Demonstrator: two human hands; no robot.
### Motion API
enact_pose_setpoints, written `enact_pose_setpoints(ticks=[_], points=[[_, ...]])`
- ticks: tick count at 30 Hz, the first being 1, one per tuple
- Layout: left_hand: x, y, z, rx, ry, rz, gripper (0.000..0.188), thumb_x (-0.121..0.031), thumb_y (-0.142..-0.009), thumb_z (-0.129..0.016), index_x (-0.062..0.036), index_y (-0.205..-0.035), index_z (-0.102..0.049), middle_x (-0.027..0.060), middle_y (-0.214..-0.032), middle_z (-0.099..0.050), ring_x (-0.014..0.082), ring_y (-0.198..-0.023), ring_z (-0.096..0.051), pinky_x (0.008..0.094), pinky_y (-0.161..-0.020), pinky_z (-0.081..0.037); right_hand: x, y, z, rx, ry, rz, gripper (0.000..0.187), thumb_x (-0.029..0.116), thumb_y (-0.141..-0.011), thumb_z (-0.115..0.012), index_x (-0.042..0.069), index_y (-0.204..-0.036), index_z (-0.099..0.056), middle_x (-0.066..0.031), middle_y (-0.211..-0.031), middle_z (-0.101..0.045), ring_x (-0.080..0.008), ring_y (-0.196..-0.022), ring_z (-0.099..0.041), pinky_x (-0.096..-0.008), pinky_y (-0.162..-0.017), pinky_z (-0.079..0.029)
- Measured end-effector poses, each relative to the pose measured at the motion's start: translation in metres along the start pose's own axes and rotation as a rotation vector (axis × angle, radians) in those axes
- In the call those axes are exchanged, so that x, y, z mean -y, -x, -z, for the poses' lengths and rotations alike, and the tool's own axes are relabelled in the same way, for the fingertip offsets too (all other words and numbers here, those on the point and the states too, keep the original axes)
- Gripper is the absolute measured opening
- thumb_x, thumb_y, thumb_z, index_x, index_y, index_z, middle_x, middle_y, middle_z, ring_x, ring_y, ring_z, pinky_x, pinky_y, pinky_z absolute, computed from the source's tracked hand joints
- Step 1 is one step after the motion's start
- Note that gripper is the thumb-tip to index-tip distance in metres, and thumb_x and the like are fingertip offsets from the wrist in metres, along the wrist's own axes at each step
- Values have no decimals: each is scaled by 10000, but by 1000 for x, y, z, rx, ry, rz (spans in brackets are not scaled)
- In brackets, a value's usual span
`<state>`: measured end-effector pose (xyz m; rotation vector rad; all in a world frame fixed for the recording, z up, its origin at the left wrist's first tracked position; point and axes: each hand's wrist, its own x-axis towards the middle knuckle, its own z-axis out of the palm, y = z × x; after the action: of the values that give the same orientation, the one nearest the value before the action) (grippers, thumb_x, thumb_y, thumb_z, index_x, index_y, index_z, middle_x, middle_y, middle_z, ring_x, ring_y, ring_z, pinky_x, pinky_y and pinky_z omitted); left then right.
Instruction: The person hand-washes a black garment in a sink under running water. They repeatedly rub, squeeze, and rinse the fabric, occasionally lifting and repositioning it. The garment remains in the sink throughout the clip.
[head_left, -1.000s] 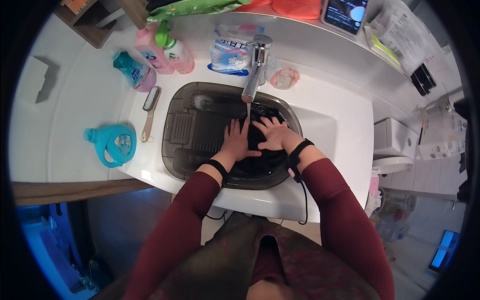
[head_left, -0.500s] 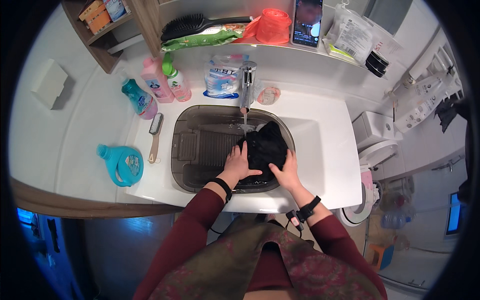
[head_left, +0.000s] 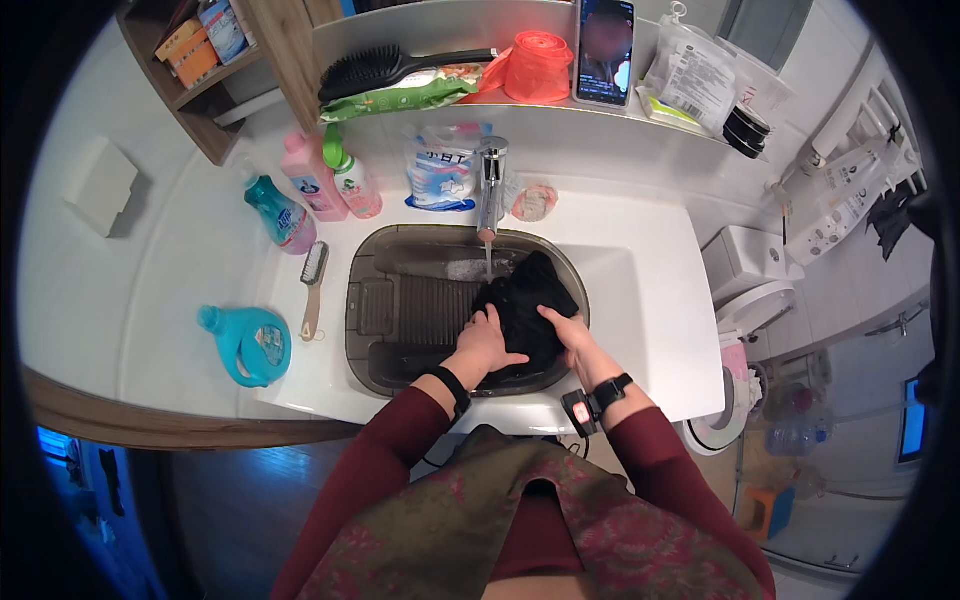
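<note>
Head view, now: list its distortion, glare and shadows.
Head view: wooden counter edge bowed by the fisheye; head view: bluish glare on the dark surface below; head view: soft shadow right of the white wall box; head view: black cloth so dark its folds barely show.

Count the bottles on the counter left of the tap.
4: teal handled bottle left of the brush, teal-purple bottle beyond the brush, pink bottle and green-topped bottle side by side further back. Others may be hidden.
</note>
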<state>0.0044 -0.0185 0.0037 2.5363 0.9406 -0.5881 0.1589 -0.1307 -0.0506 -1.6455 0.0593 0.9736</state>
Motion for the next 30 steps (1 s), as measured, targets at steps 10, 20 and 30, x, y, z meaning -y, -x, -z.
enact_pose_setpoints(ticks=[10,20,30], points=[[-20,-17,-33,50,475,-15,1228,-665,-784,-712,101,-1560,-147,367,-1606,-157,412,-1444,-343,382,-1193,-318,68,-34,-49,86,883,1015,502,6,-662,-723,138,-1146,-699,-143,-1155,-670,-426,-1017,-614,-452,-934,-513],[57,49,60,-580,30,-533,1341,-340,-427,-998,-145,-1558,-305,225,-1590,-285,489,-1461,-275,587,-1138,-355,26,102,-41,250,1110,1445,398,67,-725,-696,215,-1094,-709,-42,-1154,-616,-281,-1068,-543,-411,-839,-431],[60,42,-2,-109,88,-398,1498,-612,-493,-929,-216,-1636,-45,282,-1660,76,600,-1477,-115,740,-1128,-222,6,116,-8,77,1383,916,1195,326,-626,-879,126,-1599,-215,-251,-1644,-133,-529,-1482,-178,-606,-1057,-411]])
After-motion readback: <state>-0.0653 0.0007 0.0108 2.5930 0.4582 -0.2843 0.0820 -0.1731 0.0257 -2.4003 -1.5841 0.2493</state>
